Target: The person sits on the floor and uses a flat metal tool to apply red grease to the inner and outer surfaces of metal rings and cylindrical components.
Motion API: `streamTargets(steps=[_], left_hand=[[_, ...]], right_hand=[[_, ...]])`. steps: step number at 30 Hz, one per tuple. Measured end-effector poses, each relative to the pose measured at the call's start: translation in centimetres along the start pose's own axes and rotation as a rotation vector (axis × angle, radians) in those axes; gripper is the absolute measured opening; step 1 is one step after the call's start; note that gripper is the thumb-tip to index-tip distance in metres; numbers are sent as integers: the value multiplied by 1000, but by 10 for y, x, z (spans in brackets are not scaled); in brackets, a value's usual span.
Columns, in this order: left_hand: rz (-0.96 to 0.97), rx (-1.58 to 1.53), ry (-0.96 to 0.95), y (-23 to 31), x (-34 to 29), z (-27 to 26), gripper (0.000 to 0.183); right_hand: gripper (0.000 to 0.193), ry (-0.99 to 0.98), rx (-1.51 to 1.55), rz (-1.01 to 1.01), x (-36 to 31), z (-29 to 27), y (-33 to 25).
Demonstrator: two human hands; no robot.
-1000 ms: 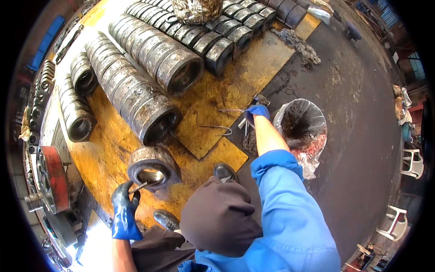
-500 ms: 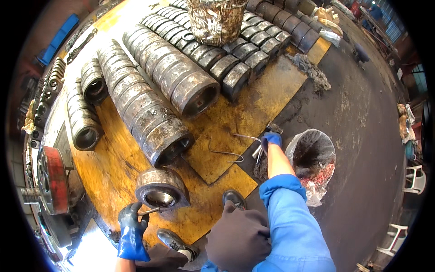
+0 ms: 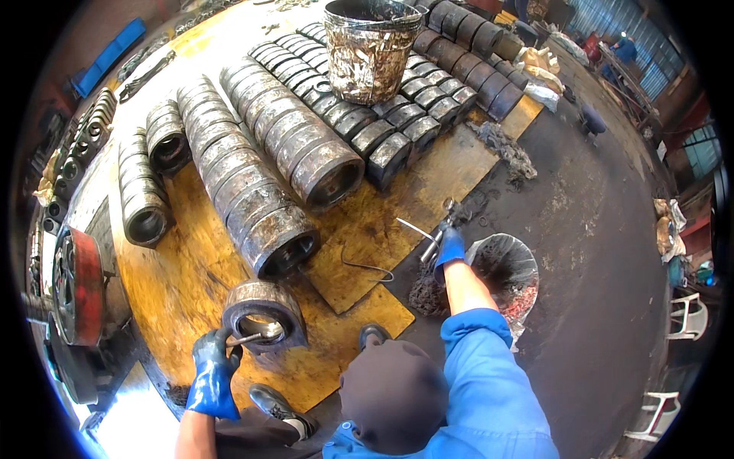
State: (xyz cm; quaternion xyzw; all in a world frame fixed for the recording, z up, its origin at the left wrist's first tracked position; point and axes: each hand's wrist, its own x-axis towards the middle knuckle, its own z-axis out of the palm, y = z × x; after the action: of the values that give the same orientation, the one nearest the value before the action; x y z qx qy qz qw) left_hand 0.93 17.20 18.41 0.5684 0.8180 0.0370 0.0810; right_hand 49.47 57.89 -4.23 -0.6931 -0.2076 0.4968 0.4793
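Observation:
My left hand [image 3: 212,363], in a blue glove with dark-stained fingers, is closed around the handle of a thin brush-like tool [image 3: 245,339]. The tool's pale end reaches into the bore of a thick metal ring [image 3: 284,307] standing on the yellow plate. My right hand [image 3: 453,246], also blue-gloved, grips a silver metal tool with a thin curved nozzle [image 3: 417,229], resembling a blow gun. It is held over the dark floor, beside an open plastic bag [image 3: 533,258] with dark and reddish contents. A bent wire hook [image 3: 367,267] lies between my hands.
Long rows of metal rings [image 3: 243,180] lie on the yellow plate [image 3: 329,375] beyond my left hand. A stained bucket [image 3: 372,57] stands atop black blocks at the back. A red-rimmed wheel [image 3: 79,284] is at left. Dark rags [image 3: 505,151] and white chairs [image 3: 688,317] are at right.
The brush-like tool's end now sits further inside the ring's bore. My right hand has turned, bringing the metal tool and its nozzle into clearer sight. The whole view has shifted slightly.

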Motion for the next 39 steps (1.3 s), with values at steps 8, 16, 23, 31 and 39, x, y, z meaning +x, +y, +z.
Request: streamTargets(steps=[8,16,23,31,39], left_hand=[[-48,55,-90,6,-7,-19,41],[-26,-19,-85,-16,-8,-3,40],[86,-372,-104,-31,-23,-10,24],[-95,-185,-441,0,-22,-59,22],[-29,-348,-452,-16,-18,-37,22]], right_hand=[[39,-190,-255,-178,-84,29,-183],[22,-884,375,-312,-203,111,-315],[25,-1280,83,-334,-429,89,-252],[29,-1273,-257,-124,-505,87,-22],[19,-1238,-443,-7,-534,88,-9]])
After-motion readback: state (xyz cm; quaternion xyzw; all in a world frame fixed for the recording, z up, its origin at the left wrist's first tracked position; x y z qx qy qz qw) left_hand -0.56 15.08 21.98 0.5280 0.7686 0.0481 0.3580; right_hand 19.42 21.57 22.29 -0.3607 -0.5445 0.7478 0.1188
